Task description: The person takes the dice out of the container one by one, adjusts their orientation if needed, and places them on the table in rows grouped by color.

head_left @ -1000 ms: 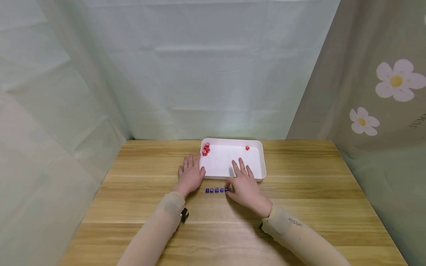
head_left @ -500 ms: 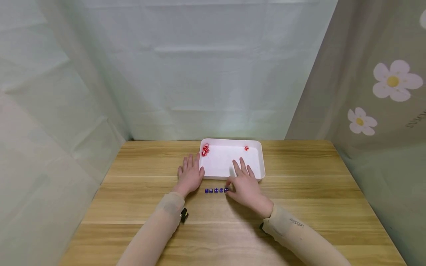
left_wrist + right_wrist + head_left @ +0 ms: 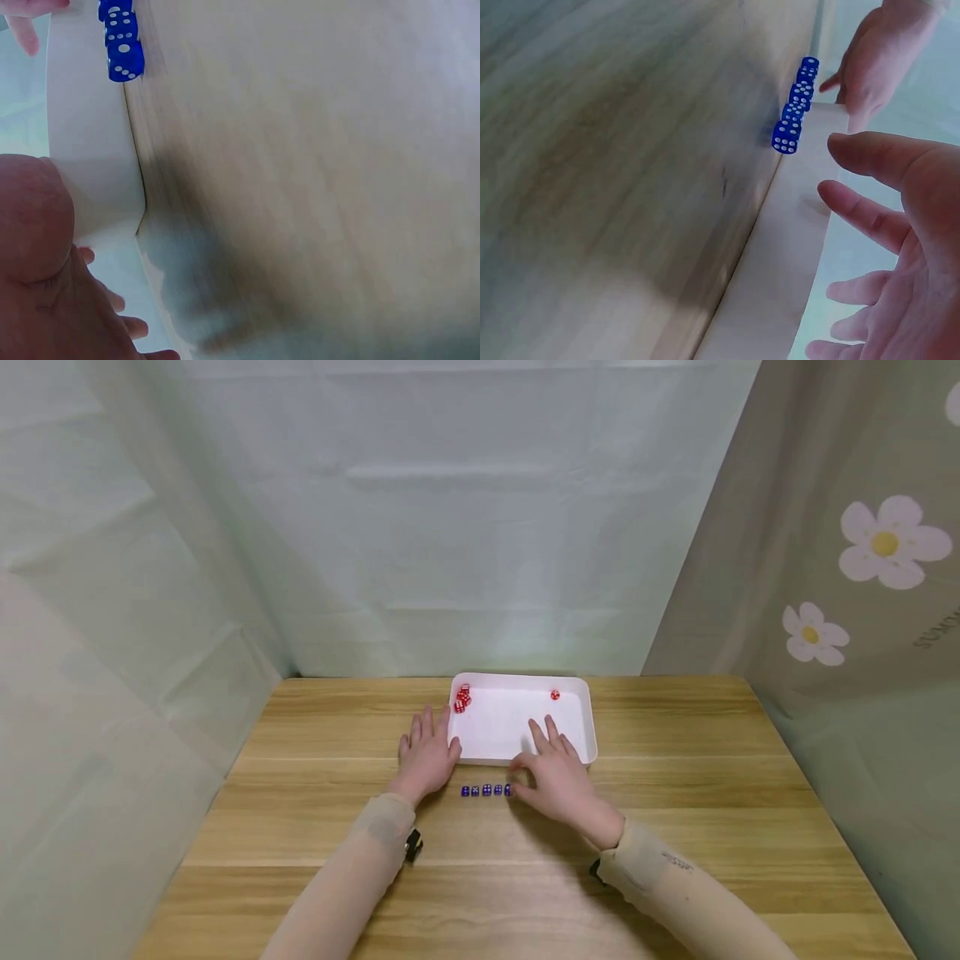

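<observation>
Several blue dice [image 3: 487, 790] with white pips form a row on the table, in front of a white tray [image 3: 502, 718]. My right hand [image 3: 558, 783] is beside the row's right end, thumb and index finger spread. In the right wrist view, a gap shows between these fingertips and the end die [image 3: 785, 138], and the hand holds nothing. My left hand [image 3: 426, 762] rests at the tray's left side, fingers extended, thumb near the front left corner. The left wrist view shows the row's left-end die [image 3: 125, 60].
Inside the tray, several red dice [image 3: 462, 699] cluster at the left, and a single red die [image 3: 555, 694] lies near the back right. The wooden table [image 3: 337, 835] meets pale curtains [image 3: 480, 527] at the back and sides.
My right thumb and index finger have let go of the row's right-end blue die, and the hand has drawn slightly right. The left hand stays at the tray.
</observation>
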A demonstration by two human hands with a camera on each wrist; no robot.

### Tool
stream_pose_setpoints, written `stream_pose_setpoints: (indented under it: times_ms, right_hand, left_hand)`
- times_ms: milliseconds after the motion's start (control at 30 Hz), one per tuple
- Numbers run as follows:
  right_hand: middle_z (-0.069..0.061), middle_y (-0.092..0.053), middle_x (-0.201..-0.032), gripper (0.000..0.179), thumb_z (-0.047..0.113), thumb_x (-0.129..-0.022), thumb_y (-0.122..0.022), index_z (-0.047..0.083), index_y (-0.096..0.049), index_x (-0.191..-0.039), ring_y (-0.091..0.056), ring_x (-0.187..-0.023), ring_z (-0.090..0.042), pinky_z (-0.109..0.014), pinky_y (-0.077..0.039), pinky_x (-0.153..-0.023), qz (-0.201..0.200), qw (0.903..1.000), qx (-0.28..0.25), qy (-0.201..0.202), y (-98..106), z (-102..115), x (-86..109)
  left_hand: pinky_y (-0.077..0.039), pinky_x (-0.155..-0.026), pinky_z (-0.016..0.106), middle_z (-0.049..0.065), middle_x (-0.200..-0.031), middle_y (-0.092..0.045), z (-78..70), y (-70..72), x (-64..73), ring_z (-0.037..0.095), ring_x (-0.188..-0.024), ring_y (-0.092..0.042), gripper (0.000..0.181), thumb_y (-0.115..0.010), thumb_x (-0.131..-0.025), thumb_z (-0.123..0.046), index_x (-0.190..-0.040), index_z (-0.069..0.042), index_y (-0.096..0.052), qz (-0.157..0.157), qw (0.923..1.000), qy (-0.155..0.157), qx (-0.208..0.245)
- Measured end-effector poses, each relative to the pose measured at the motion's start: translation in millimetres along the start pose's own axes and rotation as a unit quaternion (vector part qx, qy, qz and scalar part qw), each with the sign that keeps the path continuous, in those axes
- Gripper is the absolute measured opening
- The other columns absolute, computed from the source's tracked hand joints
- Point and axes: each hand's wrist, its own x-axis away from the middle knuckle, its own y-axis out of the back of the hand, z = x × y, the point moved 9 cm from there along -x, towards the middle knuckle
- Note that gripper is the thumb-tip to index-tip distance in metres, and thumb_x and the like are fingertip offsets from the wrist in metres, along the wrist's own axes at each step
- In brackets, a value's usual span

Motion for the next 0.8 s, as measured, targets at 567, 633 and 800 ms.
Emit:
stream_pose_setpoints:
  times_ms: [567,633,800]
  right_hand:
    - [-0.031,-0.038,-0.165,0.020,0.033,-0.099,-0.077,0.018,-0.082,-0.110,-0.023,-0.155,-0.058,-0.068,-0.032,-0.120,-0.034,0.9984,0.008,-0.044,26.9,-41.5,-23.5]
    - [-0.031,-0.038,-0.165,0.020,0.032,-0.100,-0.075,0.017,-0.082,-0.112,-0.022,-0.156,-0.058,-0.069,-0.032,-0.120,-0.036,0.9977,0.010,-0.057,28.8,-51.3,-30.1]
    - [-0.036,-0.036,-0.164,0.023,0.029,-0.100,-0.074,0.013,-0.081,-0.114,-0.021,-0.155,-0.060,-0.072,-0.034,-0.117,-0.047,0.9943,0.021,-0.093,33.2,-79.0,-45.7]
  left_hand:
    - [-0.011,-0.123,0.076,0.027,-0.177,0.005,2.1,-1.7,-0.7,0.052,-0.161,-0.002,0.071,-0.040,-0.114,-0.037,-0.173,-0.012,-0.010,-0.003,0.9994,-0.017,0.029]
    - [-0.011,-0.123,0.075,0.026,-0.177,0.004,2.3,-1.5,-0.4,0.051,-0.161,-0.003,0.070,-0.040,-0.114,-0.036,-0.173,-0.012,-0.011,-0.004,0.9995,-0.016,0.026]
    - [-0.010,-0.123,0.075,0.026,-0.177,0.004,3.5,-3.4,-0.1,0.051,-0.161,-0.002,0.069,-0.040,-0.115,-0.035,-0.173,-0.012,-0.012,-0.005,0.9994,-0.016,0.031]
